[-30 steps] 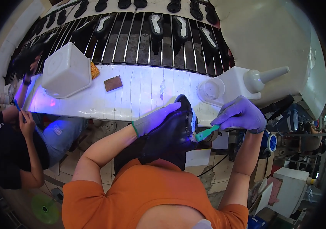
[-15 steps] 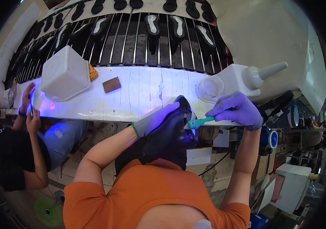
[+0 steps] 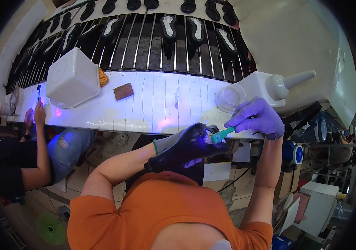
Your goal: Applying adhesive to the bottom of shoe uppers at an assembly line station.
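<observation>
My left hand (image 3: pixel 167 143), in a pale glove with a green cuff, grips a glossy black boot (image 3: pixel 178 148) held over my lap at the bench's near edge. The boot hides most of that hand; some fingertips show beneath it. The boot's shaft points toward my left, and its underside end faces right. Gloved too, my right hand (image 3: pixel 258 118) pinches a small green-handled brush (image 3: pixel 223 134) between thumb and fingers. The brush head touches the boot's underside, where a whitish patch shows. Just beyond my right hand sits a round translucent tub (image 3: pixel 230 97).
On the white bench (image 3: pixel 153 112) stand a white square container (image 3: pixel 72 79), a brown block (image 3: pixel 123 91) and a white nozzle bottle (image 3: pixel 265 85). Behind runs a metal roller rack (image 3: pixel 140 46) bearing black footwear with white-coated bottoms (image 3: pixel 168 27). A co-worker (image 3: pixel 32 162) sits at left.
My left hand has rolled the boot over and shifted its end right, so the hand now lies mostly behind it. The brush still touches the boot. The co-worker's hands have moved.
</observation>
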Demonstrator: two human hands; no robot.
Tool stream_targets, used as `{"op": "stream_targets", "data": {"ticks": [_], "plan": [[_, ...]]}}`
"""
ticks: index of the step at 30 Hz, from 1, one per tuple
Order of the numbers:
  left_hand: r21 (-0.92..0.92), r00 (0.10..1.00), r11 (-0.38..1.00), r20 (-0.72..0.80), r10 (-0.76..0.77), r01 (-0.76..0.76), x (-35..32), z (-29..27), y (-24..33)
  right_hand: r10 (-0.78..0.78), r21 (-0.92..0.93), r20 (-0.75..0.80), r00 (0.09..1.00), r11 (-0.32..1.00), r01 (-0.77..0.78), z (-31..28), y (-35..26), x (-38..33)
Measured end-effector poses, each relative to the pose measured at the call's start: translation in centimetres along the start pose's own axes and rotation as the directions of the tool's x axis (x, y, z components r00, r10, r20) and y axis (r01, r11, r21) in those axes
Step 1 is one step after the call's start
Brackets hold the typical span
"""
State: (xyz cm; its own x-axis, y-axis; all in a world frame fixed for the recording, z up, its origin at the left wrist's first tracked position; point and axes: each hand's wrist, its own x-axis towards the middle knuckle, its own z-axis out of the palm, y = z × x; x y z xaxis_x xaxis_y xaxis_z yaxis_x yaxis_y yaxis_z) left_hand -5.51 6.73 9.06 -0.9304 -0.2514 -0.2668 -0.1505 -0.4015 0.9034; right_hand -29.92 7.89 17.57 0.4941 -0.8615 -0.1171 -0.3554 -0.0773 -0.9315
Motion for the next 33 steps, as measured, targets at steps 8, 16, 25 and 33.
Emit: {"op": "stream_targets", "data": {"ticks": [8,16,25,33], "plan": [[-0.129,1.000,0.991,0.008,-0.022,0.023,-1.7,1.2,3.3,0.042,-0.065,0.076,0.996,0.997,-0.037,-0.6,-0.2,1.2],[-0.202,0.995,0.979,0.092,-0.025,0.043,-2.3,0.8,2.8,0.046,-0.028,0.146,0.988,0.999,-0.042,-0.7,-0.3,1.5],[-0.279,0.994,0.954,-0.005,0.110,-0.107,-2.3,-1.6,-2.4,0.107,0.104,0.141,0.984,0.987,-0.123,-1.5,4.0,-0.7],[-0.577,0.857,0.769,-0.510,-0.074,-0.277,-0.6,-12.1,-2.7,-0.060,0.656,-0.190,0.980,0.735,0.172,4.6,15.0,0.1]]}}
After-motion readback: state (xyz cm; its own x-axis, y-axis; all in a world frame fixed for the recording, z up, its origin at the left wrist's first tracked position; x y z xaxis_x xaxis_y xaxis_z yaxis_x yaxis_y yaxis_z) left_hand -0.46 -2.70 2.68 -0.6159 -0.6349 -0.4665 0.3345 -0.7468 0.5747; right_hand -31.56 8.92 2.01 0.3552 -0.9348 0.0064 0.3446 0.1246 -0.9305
